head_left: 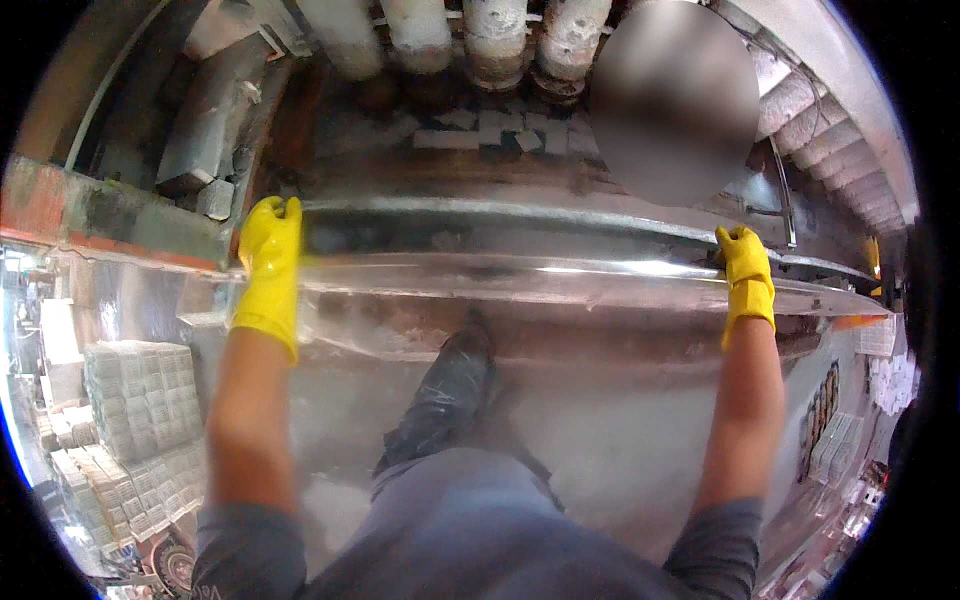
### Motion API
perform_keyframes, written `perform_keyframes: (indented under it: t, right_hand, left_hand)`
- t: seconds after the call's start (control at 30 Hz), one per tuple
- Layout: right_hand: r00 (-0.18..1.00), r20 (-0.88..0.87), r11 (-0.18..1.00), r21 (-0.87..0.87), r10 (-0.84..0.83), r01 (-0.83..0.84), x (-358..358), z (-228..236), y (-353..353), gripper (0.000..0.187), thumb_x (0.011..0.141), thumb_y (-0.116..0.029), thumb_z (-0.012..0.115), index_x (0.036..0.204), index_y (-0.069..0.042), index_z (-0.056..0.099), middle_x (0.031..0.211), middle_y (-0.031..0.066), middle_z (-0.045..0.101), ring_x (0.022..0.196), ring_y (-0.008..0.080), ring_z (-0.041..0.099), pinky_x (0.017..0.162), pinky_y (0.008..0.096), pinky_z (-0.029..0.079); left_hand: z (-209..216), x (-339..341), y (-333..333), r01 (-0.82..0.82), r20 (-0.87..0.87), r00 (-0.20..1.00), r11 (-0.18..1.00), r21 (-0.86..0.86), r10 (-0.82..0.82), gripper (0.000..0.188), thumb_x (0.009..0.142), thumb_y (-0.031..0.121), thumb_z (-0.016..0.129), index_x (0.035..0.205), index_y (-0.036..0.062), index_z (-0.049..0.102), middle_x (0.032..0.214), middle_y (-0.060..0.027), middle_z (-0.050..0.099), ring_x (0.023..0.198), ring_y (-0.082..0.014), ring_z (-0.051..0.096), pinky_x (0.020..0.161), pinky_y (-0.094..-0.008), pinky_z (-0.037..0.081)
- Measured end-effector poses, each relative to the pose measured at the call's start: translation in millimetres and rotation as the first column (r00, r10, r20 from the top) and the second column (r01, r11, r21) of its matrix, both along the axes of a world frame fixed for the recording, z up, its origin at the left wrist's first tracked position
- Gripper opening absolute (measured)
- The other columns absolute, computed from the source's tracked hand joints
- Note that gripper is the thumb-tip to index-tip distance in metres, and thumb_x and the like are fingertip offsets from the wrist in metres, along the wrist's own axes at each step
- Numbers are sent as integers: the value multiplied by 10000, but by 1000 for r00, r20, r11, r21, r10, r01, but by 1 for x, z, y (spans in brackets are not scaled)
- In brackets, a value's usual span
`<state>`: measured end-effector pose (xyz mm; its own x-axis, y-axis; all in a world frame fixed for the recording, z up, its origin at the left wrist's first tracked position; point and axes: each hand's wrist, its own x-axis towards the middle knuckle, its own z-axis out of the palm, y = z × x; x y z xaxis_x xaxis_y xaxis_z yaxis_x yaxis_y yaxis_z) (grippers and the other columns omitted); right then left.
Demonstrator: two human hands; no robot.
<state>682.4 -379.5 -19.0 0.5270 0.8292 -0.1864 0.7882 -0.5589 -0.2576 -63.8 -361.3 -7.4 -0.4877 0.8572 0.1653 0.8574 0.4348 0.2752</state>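
Both my hands wear yellow rubber gloves. My left hand (pixel 268 250) is closed around the left end of a long shiny metal rim (pixel 520 270) that runs across the view. At the rim's right end, my right hand (pixel 745 265) grips it too. The rim belongs to a large steel vessel (pixel 620 420) whose curved wall drops below it. My dark-booted foot (pixel 450 390) is raised against that wall, between my arms.
Several pale insulated pipes (pixel 460 35) run overhead at the top. Stacks of grey blocks (pixel 135 400) stand at the lower left, more packs at the lower right (pixel 830 440). A person's blurred head (pixel 672 100) shows beyond the rim at upper right.
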Motion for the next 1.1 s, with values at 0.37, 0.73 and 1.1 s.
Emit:
perform_keyframes:
  t: [0.37,0.73,1.1]
  right_hand:
    - [997,62,998,-48,43,-40,-20,27,24,438,926,-438,661,998,-7,692,904,167,733,824,313,714,687,426,547]
    - [996,-73,999,24,49,-47,-72,56,54,368,953,-387,666,940,-19,660,771,105,692,626,208,635,566,368,506]
    - [997,-48,998,18,58,-57,-77,59,60,418,948,-404,667,1033,4,682,759,121,719,617,214,677,592,368,526]
  left_hand:
    - [31,-1,25,-38,27,999,997,-63,40,491,908,491,621,1218,116,687,1213,-146,697,1143,-350,647,960,-456,508]
    - [61,-29,54,-45,6,999,998,-52,45,526,911,489,626,1225,70,678,1243,-176,683,1158,-364,641,987,-452,498]
    - [66,-25,60,-50,-8,999,998,-48,49,527,911,499,639,1209,68,690,1240,-183,685,1156,-372,643,987,-455,500]
